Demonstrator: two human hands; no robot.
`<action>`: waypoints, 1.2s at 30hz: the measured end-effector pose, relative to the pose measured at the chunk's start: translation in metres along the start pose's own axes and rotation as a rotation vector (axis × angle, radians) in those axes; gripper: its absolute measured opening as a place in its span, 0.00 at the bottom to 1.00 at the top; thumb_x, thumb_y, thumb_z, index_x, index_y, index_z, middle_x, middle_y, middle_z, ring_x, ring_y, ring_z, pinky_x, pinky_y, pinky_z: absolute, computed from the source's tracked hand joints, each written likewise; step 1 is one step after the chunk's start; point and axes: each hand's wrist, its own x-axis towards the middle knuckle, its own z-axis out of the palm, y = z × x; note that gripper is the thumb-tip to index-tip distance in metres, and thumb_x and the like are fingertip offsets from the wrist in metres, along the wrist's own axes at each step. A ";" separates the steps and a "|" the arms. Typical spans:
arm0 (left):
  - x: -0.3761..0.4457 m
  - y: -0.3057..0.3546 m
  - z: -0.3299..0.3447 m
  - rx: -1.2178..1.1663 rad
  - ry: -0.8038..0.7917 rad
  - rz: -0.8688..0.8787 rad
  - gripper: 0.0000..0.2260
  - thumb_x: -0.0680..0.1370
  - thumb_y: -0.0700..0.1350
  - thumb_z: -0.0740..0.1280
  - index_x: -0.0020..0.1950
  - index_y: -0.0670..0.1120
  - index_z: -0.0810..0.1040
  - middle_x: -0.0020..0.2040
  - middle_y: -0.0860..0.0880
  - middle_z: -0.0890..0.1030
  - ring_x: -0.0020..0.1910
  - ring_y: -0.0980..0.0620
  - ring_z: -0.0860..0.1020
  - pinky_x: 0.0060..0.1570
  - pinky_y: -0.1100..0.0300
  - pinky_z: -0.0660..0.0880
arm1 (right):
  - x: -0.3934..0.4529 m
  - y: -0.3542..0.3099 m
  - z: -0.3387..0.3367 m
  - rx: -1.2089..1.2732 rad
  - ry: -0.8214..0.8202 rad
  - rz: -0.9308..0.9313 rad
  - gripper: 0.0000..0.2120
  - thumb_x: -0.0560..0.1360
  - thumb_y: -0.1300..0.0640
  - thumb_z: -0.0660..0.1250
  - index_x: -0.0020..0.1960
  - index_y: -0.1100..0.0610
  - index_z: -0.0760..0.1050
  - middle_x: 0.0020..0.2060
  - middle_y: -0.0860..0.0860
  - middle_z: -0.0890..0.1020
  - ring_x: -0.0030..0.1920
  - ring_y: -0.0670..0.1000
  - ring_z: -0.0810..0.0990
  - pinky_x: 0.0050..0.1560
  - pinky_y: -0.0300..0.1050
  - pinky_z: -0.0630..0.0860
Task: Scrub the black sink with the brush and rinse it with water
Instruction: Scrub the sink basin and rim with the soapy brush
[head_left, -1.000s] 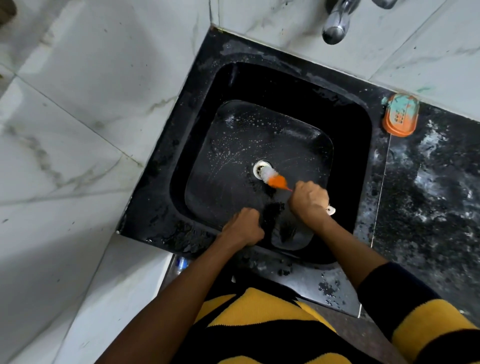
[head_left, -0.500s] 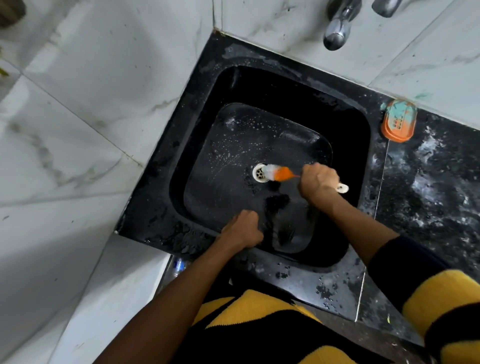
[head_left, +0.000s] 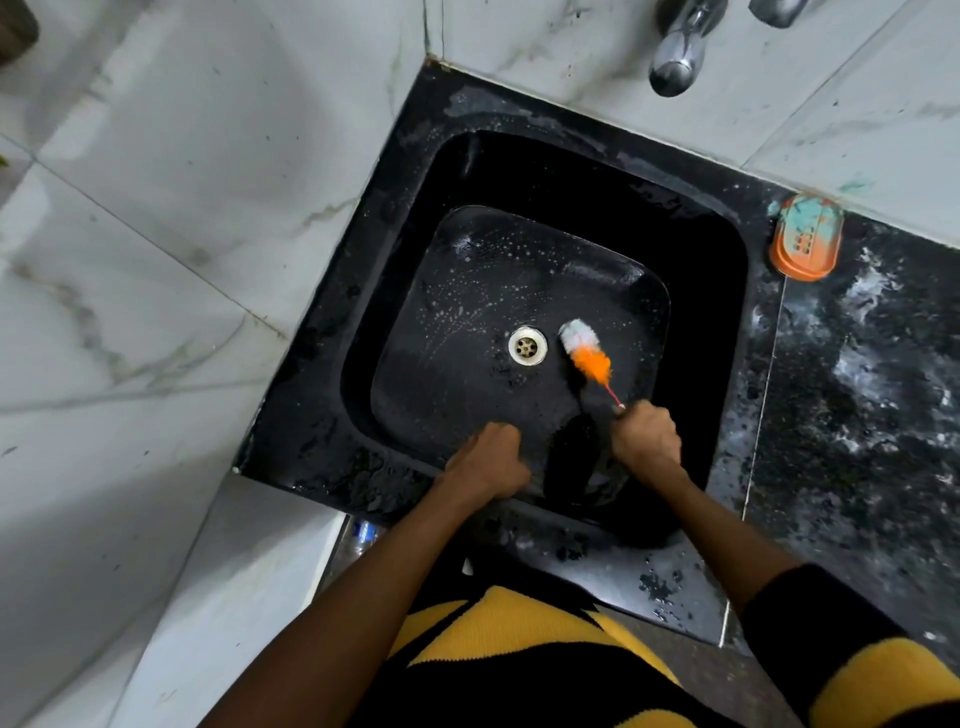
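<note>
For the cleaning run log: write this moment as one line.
phase: scrubbing | right hand: grips brush, bristles on sink floor right of drain | left hand: fist at front rim | tap: no water seen

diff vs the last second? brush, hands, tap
The brush head slid off the drain to its right, now clear of it. The right hand still grips the handle. The left hand stays curled on the sink front edge. No water visible from the tap.

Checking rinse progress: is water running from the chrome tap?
No, the chrome tap shows no stream, and the black sink holds only suds.
</note>
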 end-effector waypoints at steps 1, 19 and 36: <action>0.000 0.000 0.000 0.001 -0.004 -0.005 0.05 0.68 0.42 0.64 0.39 0.41 0.71 0.41 0.41 0.76 0.40 0.39 0.78 0.37 0.51 0.76 | 0.004 -0.007 0.007 0.075 -0.024 0.041 0.19 0.78 0.50 0.62 0.57 0.65 0.77 0.54 0.65 0.80 0.56 0.66 0.79 0.53 0.54 0.76; -0.002 0.002 0.001 0.023 0.007 -0.028 0.10 0.69 0.44 0.64 0.46 0.42 0.77 0.51 0.38 0.80 0.50 0.36 0.79 0.45 0.50 0.77 | 0.005 -0.017 0.048 -0.047 -0.210 -0.084 0.18 0.79 0.49 0.60 0.61 0.60 0.75 0.59 0.61 0.78 0.60 0.63 0.77 0.58 0.53 0.74; -0.009 0.011 -0.007 -0.005 -0.024 -0.055 0.08 0.70 0.41 0.63 0.33 0.45 0.64 0.44 0.39 0.76 0.44 0.37 0.78 0.38 0.52 0.70 | 0.006 -0.031 -0.009 -0.385 0.001 -0.231 0.15 0.78 0.55 0.58 0.62 0.55 0.76 0.58 0.54 0.80 0.59 0.56 0.79 0.54 0.47 0.76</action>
